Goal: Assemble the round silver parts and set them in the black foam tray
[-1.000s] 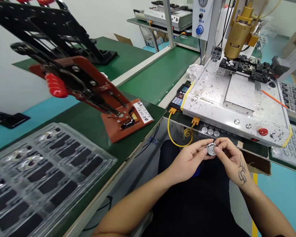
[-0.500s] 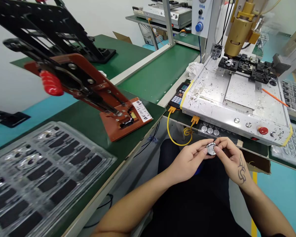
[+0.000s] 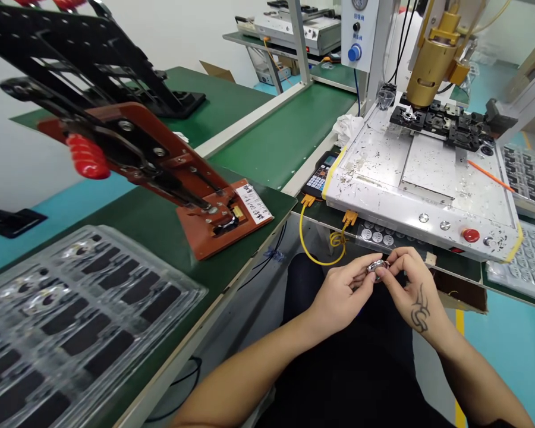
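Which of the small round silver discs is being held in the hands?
The small round silver disc pinched between the left hand and right hand; the other discs lie in a row under the white machine.

Machine base (image 3: pixel 428 196) blocks ahead – open room below – bench edge (image 3: pixel 232 291) leftward

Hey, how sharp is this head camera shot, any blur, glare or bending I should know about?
Head view: the clear plastic compartment tray and red ribbed handle at left are motion-blurred; the small round silver part pinched between left hand and right hand is fairly sharp; lighting is even, glare glints on the tray; straight green bench edges bow from wide-angle distortion.
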Available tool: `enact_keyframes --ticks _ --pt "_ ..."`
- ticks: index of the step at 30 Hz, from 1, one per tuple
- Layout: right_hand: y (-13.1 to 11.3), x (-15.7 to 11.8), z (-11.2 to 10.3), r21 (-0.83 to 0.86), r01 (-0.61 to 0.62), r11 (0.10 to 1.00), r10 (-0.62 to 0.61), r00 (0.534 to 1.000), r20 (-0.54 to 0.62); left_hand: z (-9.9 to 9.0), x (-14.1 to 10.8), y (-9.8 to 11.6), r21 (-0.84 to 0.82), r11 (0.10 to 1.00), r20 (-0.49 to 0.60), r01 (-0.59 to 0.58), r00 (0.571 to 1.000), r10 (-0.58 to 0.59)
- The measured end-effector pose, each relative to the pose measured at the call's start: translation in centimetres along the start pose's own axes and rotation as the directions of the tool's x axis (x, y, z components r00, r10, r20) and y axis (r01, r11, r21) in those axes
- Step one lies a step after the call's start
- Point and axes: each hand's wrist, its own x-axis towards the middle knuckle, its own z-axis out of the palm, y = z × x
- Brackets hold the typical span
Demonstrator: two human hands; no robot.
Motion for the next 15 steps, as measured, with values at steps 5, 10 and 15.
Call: enact_keyframes --ticks 5,10,15 --pt "1.2 0.4 -0.1 0.018 -0.02 1.0 0.018 0.997 0.076 -1.2 0.4 0.4 0.205 0.978 0.07 -0.041 0.997 0.027" --pt "0.9 1.4 -0.4 0.062 0.144 0.988 -0.155 0.96 0.232 -2.8 1.3 2.3 0.313 0.948 0.175 -0.062 0.985 0.007" --pt "0.5 2.2 0.7 0.38 -0.241 0.893 0.201 0.969 0.142 -2.8 1.4 2.4 0.024 0.997 -0.006 0.08 0.997 -0.079"
